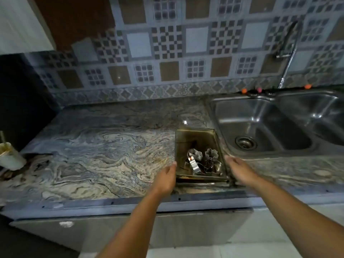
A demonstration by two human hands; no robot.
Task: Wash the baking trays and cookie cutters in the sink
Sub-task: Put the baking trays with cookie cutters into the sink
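Note:
A stained rectangular baking tray (188,138) sits on the marbled counter just left of the sink, seemingly stacked on another tray whose edge shows below it. Several metal cookie cutters (203,162) lie in its near half. My left hand (165,178) is at the tray's near left corner, fingers against the rim. My right hand (240,172) is at the near right corner, fingers spread beside the rim. Whether either hand grips the tray is unclear. The steel double sink (260,127) lies to the right.
A tall faucet (288,53) rises behind the sink. Small orange and pink objects (258,89) line the sink's back ledge. A pale cup (9,155) stands at the counter's far left. A dark appliance (22,94) fills the left corner.

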